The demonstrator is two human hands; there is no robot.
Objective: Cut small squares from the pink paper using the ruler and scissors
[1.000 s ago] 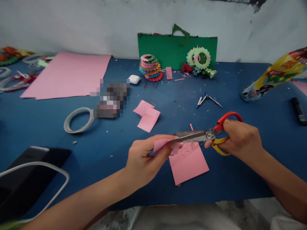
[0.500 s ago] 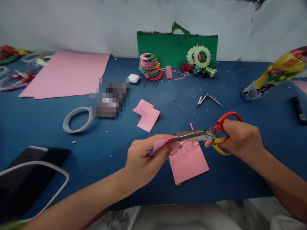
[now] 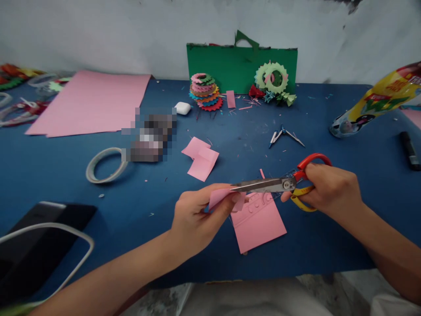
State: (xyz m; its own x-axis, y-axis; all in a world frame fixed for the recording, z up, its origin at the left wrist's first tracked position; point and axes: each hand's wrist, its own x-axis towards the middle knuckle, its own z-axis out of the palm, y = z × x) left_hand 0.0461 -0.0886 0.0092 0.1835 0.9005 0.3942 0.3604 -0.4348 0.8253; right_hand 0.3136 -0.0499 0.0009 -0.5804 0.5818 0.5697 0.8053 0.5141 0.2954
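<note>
Between thumb and fingers, my left hand pinches a small folded piece of pink paper. My right hand grips the handles of the scissors, one loop red and the other yellow. The blades point left and their tips lie at the upper edge of the pink paper, close to my left thumb. Below the blades a pink square of paper rests on the table, its top edge over a clear patterned ruler or stencil that is mostly hidden. Two pink pieces lie farther back.
On the blue table are a compass, a tape roll, large pink sheets, and a stack of toothed paper rings. A green board stands behind. A yellow bottle is at right, a dark device at left.
The scissor blades have closed slightly on the pink paper's upper edge. Both hands stay nearly in place, and the view has shifted very little.
</note>
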